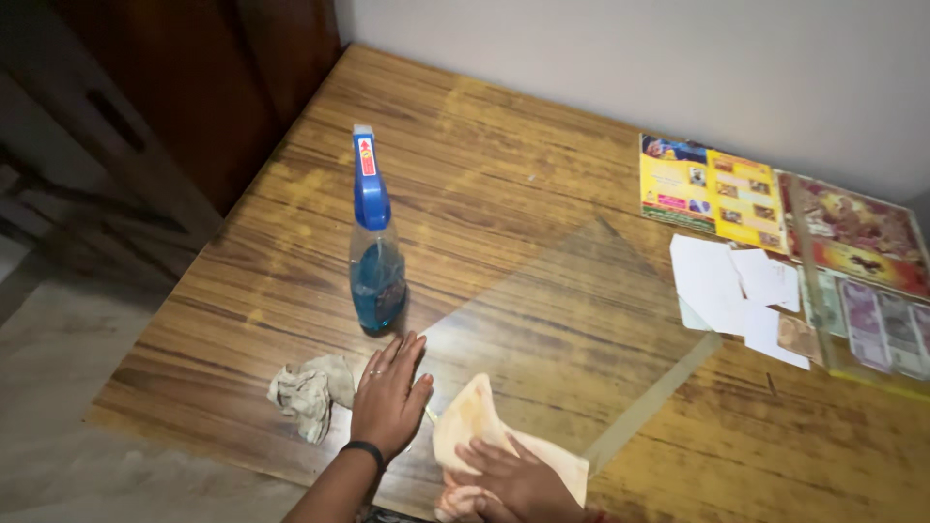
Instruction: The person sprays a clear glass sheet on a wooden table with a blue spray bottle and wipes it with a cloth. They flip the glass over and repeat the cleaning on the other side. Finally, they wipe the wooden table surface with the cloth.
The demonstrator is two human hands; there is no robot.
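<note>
A clear glass sheet (581, 320) lies flat on the wooden table (465, 155). My left hand (389, 395) rests palm down, fingers spread, on the sheet's near left corner, with a dark band on the wrist. My right hand (518, 476) presses a peach-coloured cloth (470, 421) against the glass at its near edge. A spray bottle (375, 261) with a blue head and blue liquid stands upright just beyond my left hand. A crumpled pale rag (310, 392) lies on the table to the left of my left hand.
A yellow printed leaflet (712, 189), white paper slips (736, 286), a red printed sheet (857, 228) and several banknotes (882, 329) lie at the right side of the table. A dark wooden cabinet (194, 87) stands at the back left. The floor (58, 387) shows at left.
</note>
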